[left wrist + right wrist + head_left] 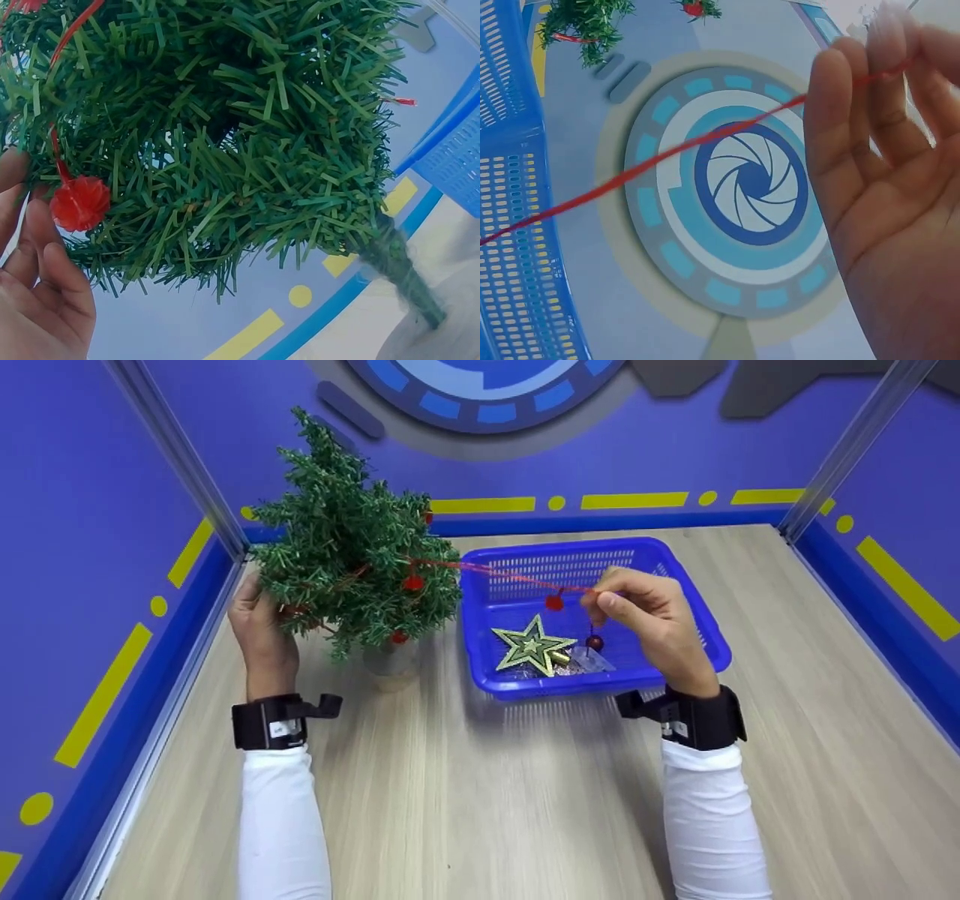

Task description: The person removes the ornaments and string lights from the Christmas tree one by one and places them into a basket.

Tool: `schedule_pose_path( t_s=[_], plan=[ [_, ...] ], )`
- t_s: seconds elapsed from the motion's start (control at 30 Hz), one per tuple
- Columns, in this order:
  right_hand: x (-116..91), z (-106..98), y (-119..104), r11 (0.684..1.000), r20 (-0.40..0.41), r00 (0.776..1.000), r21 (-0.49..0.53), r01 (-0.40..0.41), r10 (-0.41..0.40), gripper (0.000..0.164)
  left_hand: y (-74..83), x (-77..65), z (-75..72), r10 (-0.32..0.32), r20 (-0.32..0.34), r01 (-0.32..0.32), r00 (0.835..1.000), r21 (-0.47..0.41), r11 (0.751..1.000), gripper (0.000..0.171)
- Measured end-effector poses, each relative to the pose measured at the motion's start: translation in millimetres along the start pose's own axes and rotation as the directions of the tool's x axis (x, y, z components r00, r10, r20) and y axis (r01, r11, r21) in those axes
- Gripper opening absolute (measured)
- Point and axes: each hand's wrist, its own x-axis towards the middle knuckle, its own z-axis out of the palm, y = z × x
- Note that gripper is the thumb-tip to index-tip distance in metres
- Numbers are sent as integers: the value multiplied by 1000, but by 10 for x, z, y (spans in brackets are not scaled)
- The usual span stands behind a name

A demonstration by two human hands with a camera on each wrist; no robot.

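One red string [611, 183], right fingers [622, 577] pinching it, stretched straight | long axis runs leftward, crossing the basket [570, 684] in head view, into the tree [352, 532] | tree's well left; left fingers [66, 274] nearer, right at it, grip: can't tell!

Left arm [281, 825] and right arm [712, 825] both reach forward, pretty much parallel, well apart. Left hand [262, 634] points more or less straight ahead, fingers [66, 281] bent in. Right hand [654, 621] kinda tips inward, thumb [624, 610] and index finger [621, 577] pinched together, palm [904, 217] showing in the right wrist view.
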Motion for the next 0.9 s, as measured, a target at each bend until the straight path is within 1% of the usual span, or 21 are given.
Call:
schedule_pose_path(
  t_s=[0.07, 0.13, 0.2, 0.27, 0.37, 0.43, 0.5, 0.57, 0.6, 0.67, 0.73, 0.8, 0.83, 0.87, 0.9],
  plan=[
    [13, 39, 5, 1000, -65, 998, -10, 21, -21, 20, -3, -1, -5, -4, 1, 4, 1000, -2, 1000, 14],
    [25, 92, 6, 999, -134, 990, -12, 33, -34, 20, -4, 3, -9, -8, 3, 8, 1000, -2, 1000, 14],
    [40, 153, 9, 1000, -178, 984, -10, 25, -27, 21, -3, 6, -10, -12, 2, 12, 1000, -7, 1000, 16],
    [56, 207, 36, 1000, -193, 981, -27, 11, -16, 21, 0, 8, -8, -13, 1, 13, 1000, -4, 1000, 18],
    [74, 259, 101, 995, -187, 982, -93, -44, 27, 20, 9, 0, -6, -15, 0, 15, 1000, -2, 1000, 20],
    [83, 274, 139, 985, -178, 982, -146, -89, 63, 19, 17, 0, -10, -12, 7, 12, 1000, -1, 1000, 19],
    [88, 283, 149, 968, -173, 978, -200, -152, 118, 17, 30, 2, -16, -10, 17, 10, 1000, -4, 1000, 16],
    [89, 287, 147, 941, -174, 970, -264, -210, 168, 16, 34, 7, -19, -9, 26, 9, 1000, -5, 1000, 13],
    [88, 291, 146, 922, -179, 965, -306, -237, 189, 15, 33, 8, -20, -10, 29, 10, 1000, 0, 1000, 12],
    [82, 306, 143, 870, -194, 955, -400, -286, 225, 13, 29, 7, -19, -14, 33, 13, 999, 10, 1000, 12],
    [79, 348, 133, 804, -216, 949, -509, -308, 227, 14, 20, 8, -17, -20, 35, 19, 999, 15, 1000, 13],
    [100, 428, 118, 750, -224, 956, -596, -288, 190, 24, 13, 11, -16, -22, 36, 21, 999, 19, 1000, 15],
    [123, 489, 105, 733, -216, 963, -627, -264, 161, 29, 12, 13, -17, -21, 40, 20, 999, 21, 1000, 16],
    [158, 566, 89, 723, -201, 971, -651, -231, 130, 34, 12, 16, -17, -20, 43, 19, 999, 18, 1000, 17],
    [208, 655, 77, 721, -176, 980, -667, -188, 93, 38, 13, 18, -20, -21, 45, 20, 999, 13, 1000, 17]
  ],
)
